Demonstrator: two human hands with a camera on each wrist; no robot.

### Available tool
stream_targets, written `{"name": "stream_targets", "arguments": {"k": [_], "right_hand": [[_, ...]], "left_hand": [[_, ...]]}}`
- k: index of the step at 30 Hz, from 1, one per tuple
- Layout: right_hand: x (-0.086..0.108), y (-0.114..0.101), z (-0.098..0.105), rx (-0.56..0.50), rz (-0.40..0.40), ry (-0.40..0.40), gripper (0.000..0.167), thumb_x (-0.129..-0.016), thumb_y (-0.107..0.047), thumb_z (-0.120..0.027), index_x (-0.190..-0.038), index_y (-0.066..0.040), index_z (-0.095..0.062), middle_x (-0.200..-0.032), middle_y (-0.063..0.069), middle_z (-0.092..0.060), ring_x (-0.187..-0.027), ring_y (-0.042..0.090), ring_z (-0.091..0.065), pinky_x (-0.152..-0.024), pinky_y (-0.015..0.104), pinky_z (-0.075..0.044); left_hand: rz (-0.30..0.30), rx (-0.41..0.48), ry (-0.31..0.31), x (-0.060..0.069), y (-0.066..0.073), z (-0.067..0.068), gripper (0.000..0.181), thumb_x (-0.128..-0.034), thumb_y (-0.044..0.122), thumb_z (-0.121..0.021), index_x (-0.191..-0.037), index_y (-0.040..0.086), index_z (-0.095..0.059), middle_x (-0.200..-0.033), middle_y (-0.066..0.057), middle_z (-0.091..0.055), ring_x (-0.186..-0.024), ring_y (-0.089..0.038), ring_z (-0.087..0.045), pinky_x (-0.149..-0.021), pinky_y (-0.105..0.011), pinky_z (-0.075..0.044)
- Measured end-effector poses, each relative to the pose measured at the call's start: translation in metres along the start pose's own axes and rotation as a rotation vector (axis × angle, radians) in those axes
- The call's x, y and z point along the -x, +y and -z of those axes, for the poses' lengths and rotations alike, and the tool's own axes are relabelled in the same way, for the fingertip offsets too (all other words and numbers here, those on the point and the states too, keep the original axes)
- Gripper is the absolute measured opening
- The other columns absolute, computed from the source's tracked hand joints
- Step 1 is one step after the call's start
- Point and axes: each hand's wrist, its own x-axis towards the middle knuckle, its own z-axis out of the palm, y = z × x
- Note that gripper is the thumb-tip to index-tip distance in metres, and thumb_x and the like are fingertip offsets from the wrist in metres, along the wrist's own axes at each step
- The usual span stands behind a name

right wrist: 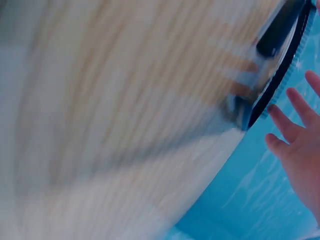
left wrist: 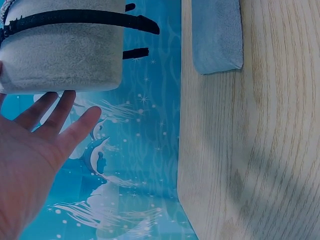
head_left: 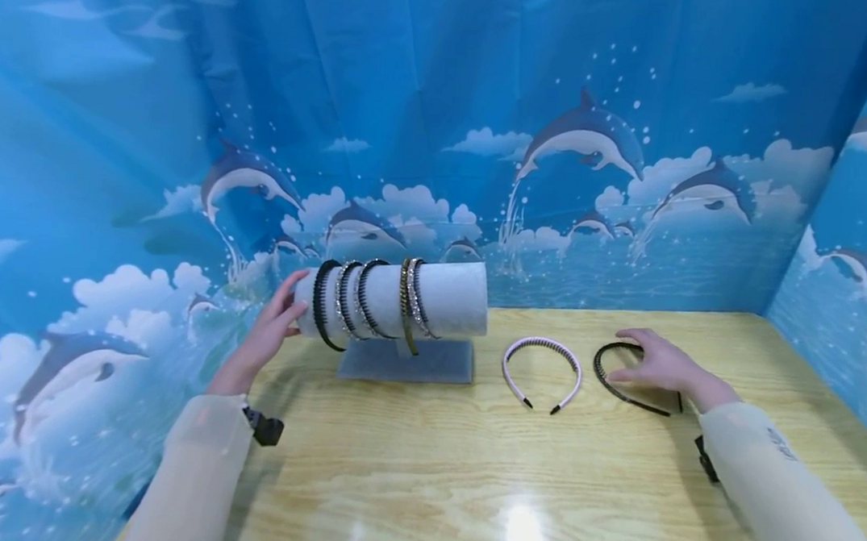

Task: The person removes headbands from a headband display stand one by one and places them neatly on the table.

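A grey plush roll on a stand, a headband holder [head_left: 450, 299], carries several headbands, some black, some with sparkling stones, one gold [head_left: 405, 301]. At the roll's left end is my left hand [head_left: 270, 321], its thumb against the roll. The left wrist view shows that hand [left wrist: 35, 155] with fingers extended by the round end, near a black headband [left wrist: 85, 18]. Over a black toothed headband [head_left: 606, 380] on the table hovers my right hand [head_left: 658, 363]. In the right wrist view its fingers [right wrist: 287, 125] are spread beside the headband [right wrist: 280, 75]; whether they touch it I cannot tell.
A pink-white headband [head_left: 542, 341] lies on the wooden table [head_left: 425, 464] between the stand and the black headband. The stand's flat grey base [head_left: 408, 362] rests on the table. Behind hangs a blue dolphin-print curtain [head_left: 426, 101], which also covers both sides.
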Motion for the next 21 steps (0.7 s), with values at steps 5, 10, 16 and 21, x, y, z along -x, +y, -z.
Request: {"name": "stream_targets", "arguments": {"k": [5, 10, 16, 21], "right_hand": [[0.005, 0.017, 0.01, -0.064, -0.066, 0.018, 0.083, -0.088, -0.042, -0.071, -0.143, 0.009, -0.036, -0.141, 0.039, -0.031, -0.121, 0.057, -0.037, -0.095, 0.068, -0.034], [0.007, 0.028, 0.012, -0.047, -0.074, 0.048, 0.068, -0.092, -0.033, -0.068, -0.137, 0.012, -0.041, -0.131, 0.038, -0.044, -0.111, 0.052, -0.05, -0.088, 0.061, -0.044], [0.007, 0.037, 0.012, 0.013, -0.046, 0.066, 0.047, -0.092, -0.02, -0.066, -0.126, 0.009, -0.052, -0.113, 0.031, -0.057, -0.099, 0.048, -0.057, -0.082, 0.061, -0.045], [0.006, 0.038, 0.013, 0.031, -0.05, 0.062, 0.037, -0.092, -0.015, -0.064, -0.122, 0.006, -0.056, -0.105, 0.024, -0.061, -0.097, 0.047, -0.058, -0.08, 0.061, -0.045]], "left_hand": [[0.003, 0.0, 0.003, 0.001, 0.0, 0.0, 0.056, -0.106, 0.032, -0.039, -0.157, 0.027, -0.014, -0.157, -0.016, -0.02, -0.136, -0.041, -0.029, -0.1, -0.064, -0.034], [0.001, 0.0, 0.0, 0.0, 0.0, -0.001, 0.056, -0.1059, 0.032, -0.039, -0.157, 0.026, -0.016, -0.156, -0.018, -0.023, -0.134, -0.041, -0.032, -0.1, -0.063, -0.034], [-0.007, 0.001, -0.005, -0.001, -0.003, -0.001, 0.056, -0.1059, 0.032, -0.039, -0.156, 0.024, -0.016, -0.155, -0.019, -0.024, -0.133, -0.042, -0.033, -0.1, -0.063, -0.034], [-0.005, 0.006, 0.001, -0.001, -0.004, 0.0, 0.056, -0.1059, 0.032, -0.039, -0.156, 0.025, -0.015, -0.155, -0.019, -0.025, -0.133, -0.041, -0.033, -0.1, -0.063, -0.034]]}}
